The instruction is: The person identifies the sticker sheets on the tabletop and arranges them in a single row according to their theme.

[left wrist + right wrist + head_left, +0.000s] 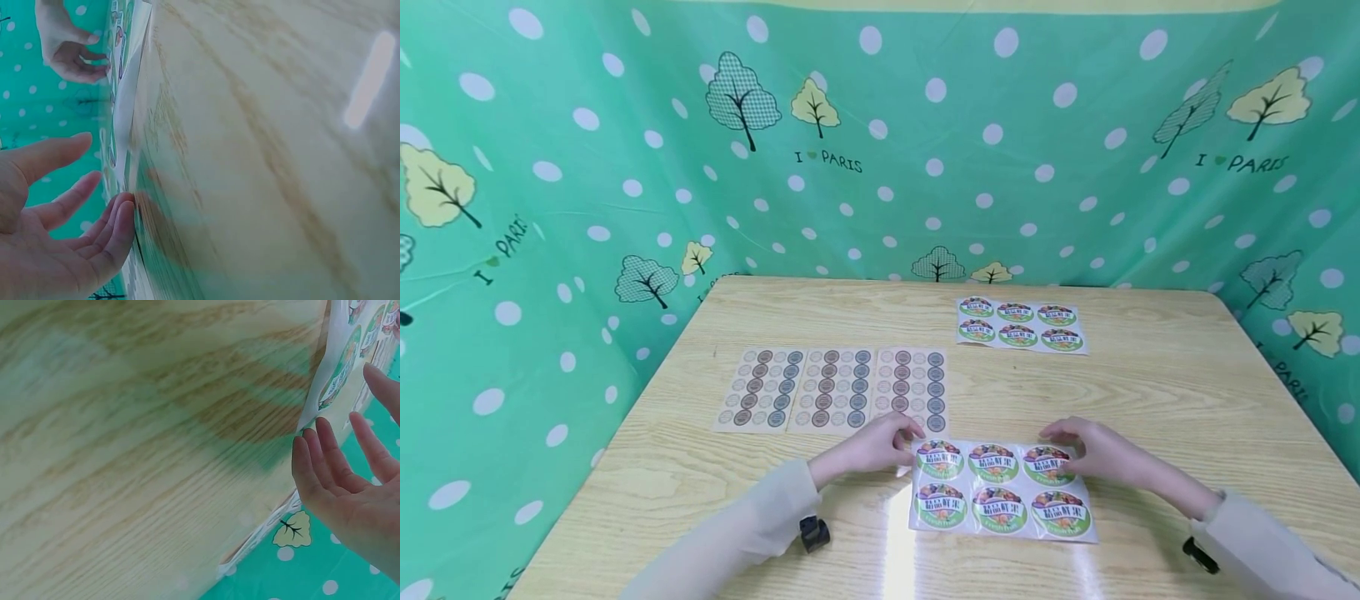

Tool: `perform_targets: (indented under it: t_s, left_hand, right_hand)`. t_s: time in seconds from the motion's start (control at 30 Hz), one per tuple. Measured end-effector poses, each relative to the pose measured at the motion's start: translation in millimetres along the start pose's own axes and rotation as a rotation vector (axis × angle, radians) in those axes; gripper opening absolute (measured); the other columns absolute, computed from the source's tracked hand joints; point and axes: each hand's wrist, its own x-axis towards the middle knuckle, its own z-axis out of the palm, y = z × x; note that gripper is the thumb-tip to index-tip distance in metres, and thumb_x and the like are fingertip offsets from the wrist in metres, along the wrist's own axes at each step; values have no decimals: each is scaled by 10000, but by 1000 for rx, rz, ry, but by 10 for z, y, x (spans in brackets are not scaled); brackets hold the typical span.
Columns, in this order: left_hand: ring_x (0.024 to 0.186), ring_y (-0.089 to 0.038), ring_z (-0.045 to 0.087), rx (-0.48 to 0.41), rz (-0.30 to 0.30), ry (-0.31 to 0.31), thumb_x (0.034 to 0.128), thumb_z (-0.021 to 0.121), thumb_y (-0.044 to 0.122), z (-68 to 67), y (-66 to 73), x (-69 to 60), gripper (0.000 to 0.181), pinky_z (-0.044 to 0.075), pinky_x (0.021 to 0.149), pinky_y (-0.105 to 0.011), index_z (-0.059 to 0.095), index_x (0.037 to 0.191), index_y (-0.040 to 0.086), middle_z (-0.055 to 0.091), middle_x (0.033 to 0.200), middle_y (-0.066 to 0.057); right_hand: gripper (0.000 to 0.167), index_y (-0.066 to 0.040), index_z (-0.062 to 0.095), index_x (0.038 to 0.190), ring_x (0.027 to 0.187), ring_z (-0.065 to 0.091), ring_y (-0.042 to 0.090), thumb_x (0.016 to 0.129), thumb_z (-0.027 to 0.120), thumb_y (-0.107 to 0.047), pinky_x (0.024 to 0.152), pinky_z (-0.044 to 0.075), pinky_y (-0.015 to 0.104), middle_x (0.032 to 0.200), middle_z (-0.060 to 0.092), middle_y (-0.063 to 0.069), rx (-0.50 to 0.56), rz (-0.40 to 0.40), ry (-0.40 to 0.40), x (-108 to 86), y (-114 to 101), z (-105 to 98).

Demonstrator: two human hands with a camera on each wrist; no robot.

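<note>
A glossy sheet of round fruit stickers (1002,477) lies on the near part of the table between my two hands. At its upper left corner is my left hand (877,443), fingertips against the table beside the edge and the thumb apart, as the left wrist view shows. My right hand (1105,457) is at the sheet's right side. In the right wrist view its fingers (306,465) are gently bent near the sheet's edge (312,403), the thumb held away. One edge of the sheet lifts slightly off the wood. Neither hand visibly pinches it.
Three beige sheets of small round brown and grey stickers (831,392) lie side by side at the left. Another fruit sticker sheet (1021,325) lies at the back. Green patterned cloth (880,150) hangs behind the wooden table (1150,367).
</note>
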Motion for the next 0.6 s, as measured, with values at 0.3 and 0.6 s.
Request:
perform_targets:
  t_s: [0.3,0.6]
  left_hand:
    - [675,-59,474,34,-32,4,687,706,92,35,-18,24,376,441,599,-161,590,1039,31,543,912,-38]
    - [756,-114,480,58,-45,7,681,713,130,68,-27,39,370,421,641,-162,596,1025,62,505,915,-19]
  right_hand:
    - [484,20,564,1082,902,543,267,659,736,-143,757,484,322,1022,573,104,18,-6,-14,-41,-1,9]
    - [531,-23,566,1104,947,465,286,628,745,-173,796,428,474,1048,494,107,32,29,-55,-47,0,25]
